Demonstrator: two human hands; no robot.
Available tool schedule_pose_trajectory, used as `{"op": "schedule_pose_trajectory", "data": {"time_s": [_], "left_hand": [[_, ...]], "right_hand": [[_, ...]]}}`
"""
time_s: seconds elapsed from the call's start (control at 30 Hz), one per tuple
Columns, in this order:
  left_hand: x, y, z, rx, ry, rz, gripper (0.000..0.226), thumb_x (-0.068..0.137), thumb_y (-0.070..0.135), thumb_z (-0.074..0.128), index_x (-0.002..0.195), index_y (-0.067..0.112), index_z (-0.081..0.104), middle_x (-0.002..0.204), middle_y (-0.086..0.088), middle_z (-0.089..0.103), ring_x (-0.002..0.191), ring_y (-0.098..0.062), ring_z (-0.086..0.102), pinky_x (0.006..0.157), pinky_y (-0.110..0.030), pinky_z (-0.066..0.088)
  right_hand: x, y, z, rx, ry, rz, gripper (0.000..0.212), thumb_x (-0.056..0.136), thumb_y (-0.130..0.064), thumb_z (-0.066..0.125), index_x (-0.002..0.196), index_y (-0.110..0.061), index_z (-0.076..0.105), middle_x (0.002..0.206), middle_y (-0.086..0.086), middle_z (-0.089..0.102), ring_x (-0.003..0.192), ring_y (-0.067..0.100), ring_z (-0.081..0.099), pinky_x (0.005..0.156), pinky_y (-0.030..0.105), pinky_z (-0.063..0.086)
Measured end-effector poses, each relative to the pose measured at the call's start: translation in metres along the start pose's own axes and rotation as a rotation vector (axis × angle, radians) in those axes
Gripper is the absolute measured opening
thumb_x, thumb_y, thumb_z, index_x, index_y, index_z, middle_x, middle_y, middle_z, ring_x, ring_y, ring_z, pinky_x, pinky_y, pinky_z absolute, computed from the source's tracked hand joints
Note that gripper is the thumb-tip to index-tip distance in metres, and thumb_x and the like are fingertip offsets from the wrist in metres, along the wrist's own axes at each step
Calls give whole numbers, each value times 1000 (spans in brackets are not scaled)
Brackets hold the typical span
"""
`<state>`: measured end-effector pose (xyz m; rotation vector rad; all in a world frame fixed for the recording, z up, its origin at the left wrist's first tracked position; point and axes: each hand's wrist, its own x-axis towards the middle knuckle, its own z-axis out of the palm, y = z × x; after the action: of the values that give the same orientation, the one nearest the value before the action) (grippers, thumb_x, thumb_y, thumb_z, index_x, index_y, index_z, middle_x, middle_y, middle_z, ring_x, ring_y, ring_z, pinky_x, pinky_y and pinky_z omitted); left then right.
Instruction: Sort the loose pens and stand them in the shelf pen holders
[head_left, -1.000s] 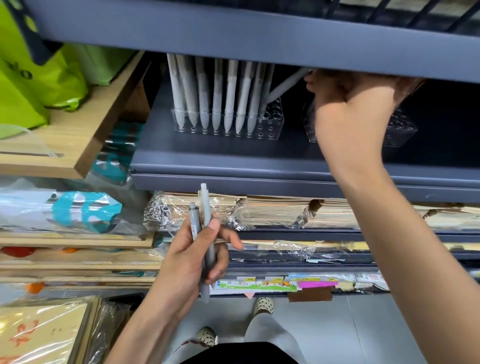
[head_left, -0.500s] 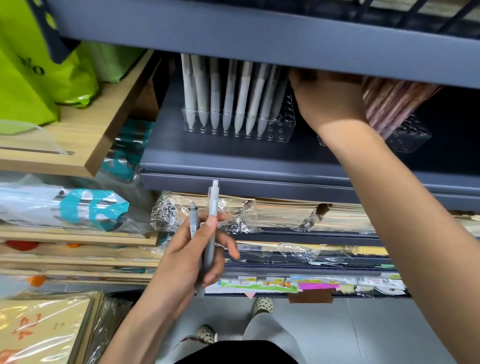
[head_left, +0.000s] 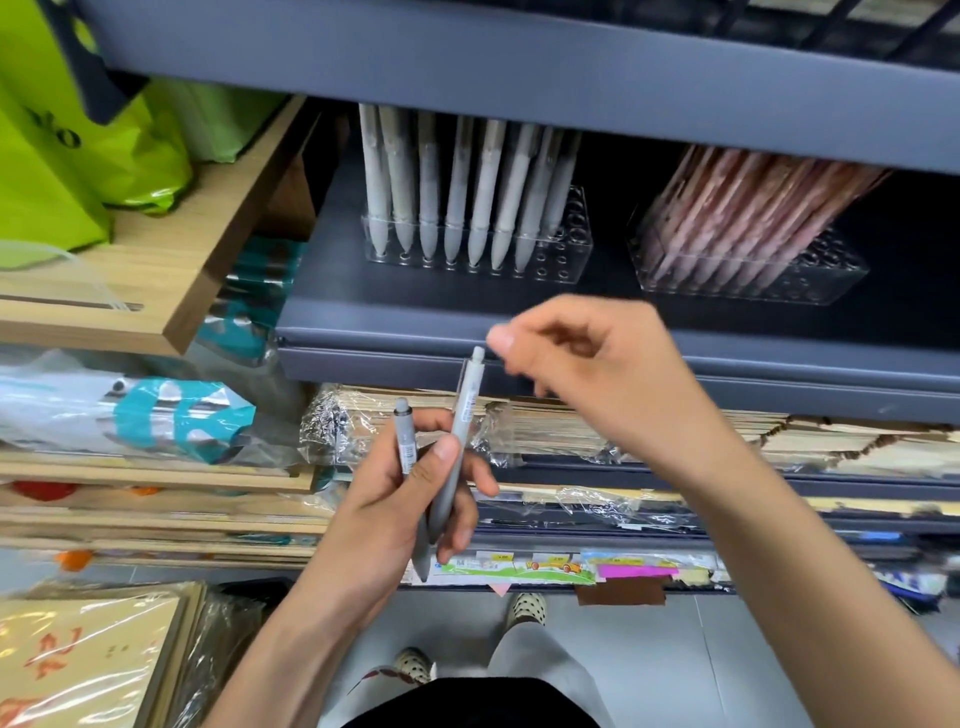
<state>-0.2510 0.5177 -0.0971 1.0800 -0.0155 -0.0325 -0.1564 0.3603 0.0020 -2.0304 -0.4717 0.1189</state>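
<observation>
Down from the shelf, the right hand (head_left: 587, 358) now hovers empty, fingers curled, just beside the top of the taller of 2 grey pens (head_left: 462, 426) gripped in the left hand (head_left: 395, 499). Another placement seems next. A clear holder (head_left: 566, 260) on the grey shelf (head_left: 415, 312) above has free holes; wrapped paper (head_left: 550, 426) lies below.

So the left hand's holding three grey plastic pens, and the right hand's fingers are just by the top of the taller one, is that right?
Not quite. The head view shows the left hand gripping two grey plastic pens, not three. The rest stands: the right hand hovers with its fingers just by the top of the taller one.
</observation>
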Motion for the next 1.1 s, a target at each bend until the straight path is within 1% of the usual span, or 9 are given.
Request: {"op": "schedule_pose_trajectory", "data": {"time_s": [0.1,0.2,0.37,0.6,0.67,0.77,0.9,1.0,1.1], "left_hand": [[2,-2,6,18,-20,0,10,91,36,59,98,29,59,81,-16,67,46,-23,51,43,-29,41],[3,-4,11,23,-39,-7,13,90,37,58,100,28,61,82,-17,67,46,-24,52,44,-28,43],[0,-14,12,45,-28,-23,16,92,31,56,99,17,60,87,-15,67,41,-20,46,40,-22,35],[2,-17,17,97,11,17,18,92,31,57,103,17,60,88,-12,67,40,-16,39,40,-23,31],[1,-17,17,91,10,12,24,92,34,57,109,18,61,86,-11,67,40,-16,39,40,-22,33],[-2,-17,15,67,25,-25,27,93,39,58,113,20,60,74,-7,59,39,-13,32,41,-19,31],[-7,-14,14,-25,11,-138,36,92,54,54,96,18,54,63,-2,42,40,-12,22,41,-17,25],[-9,-10,15,-127,-31,-226,36,93,54,43,88,18,45,63,-1,37,41,-10,22,40,-15,26],[-9,-6,15,-192,-40,-251,29,90,44,43,87,15,39,63,-3,36,42,-10,22,39,-16,25]], "right_hand": [[-8,5,2,95,-74,42,12,78,-29,78,83,-18,76,76,1,73,65,9,61,65,30,54],[-12,6,-3,197,-101,37,8,82,-11,74,89,-6,74,79,11,72,63,15,64,66,30,54],[-13,8,-20,301,46,10,16,92,0,58,104,-2,69,90,19,71,65,16,64,62,27,52],[-26,13,2,324,10,158,23,80,1,73,103,-2,68,77,16,69,60,12,66,59,20,54],[-23,9,-1,288,49,141,24,81,0,73,104,-6,68,79,15,71,62,12,67,64,24,57],[-10,-2,-18,195,233,21,21,83,-4,72,101,-15,68,82,9,73,71,14,69,75,32,60],[16,-12,-42,20,529,-121,11,84,-22,72,90,-30,66,83,-6,74,79,12,71,80,43,57],[32,-11,-47,-40,614,-165,4,83,-30,70,84,-27,68,81,-12,73,81,11,71,84,44,54],[44,-7,-43,-71,607,-166,15,85,-32,68,85,-17,68,81,-10,73,81,12,70,83,44,54]]}}
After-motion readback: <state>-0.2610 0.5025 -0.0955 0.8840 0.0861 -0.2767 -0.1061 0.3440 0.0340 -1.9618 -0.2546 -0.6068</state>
